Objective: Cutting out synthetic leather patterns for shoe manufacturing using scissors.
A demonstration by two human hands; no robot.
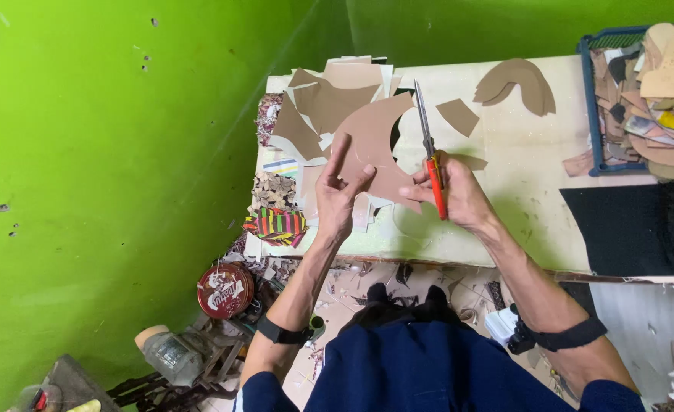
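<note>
My left hand (340, 192) holds a large curved piece of brown sheet material (374, 137) above the worktable (520, 198), thumb and fingers pinching its lower edge. My right hand (453, 192) grips scissors (430, 156) with orange handles. Their long blades point up and away, just right of the brown piece, and look nearly closed. Both wrists wear dark bands.
Brown cut-offs are piled at the table's back left (323, 99). Curved brown pieces (522, 82) lie at the back. A blue tray (595, 114) of stacked cut shapes stands at right, a black sheet (635, 229) below it. Striped scraps (279, 224), a round red tin (225, 289) and floor litter lie at left.
</note>
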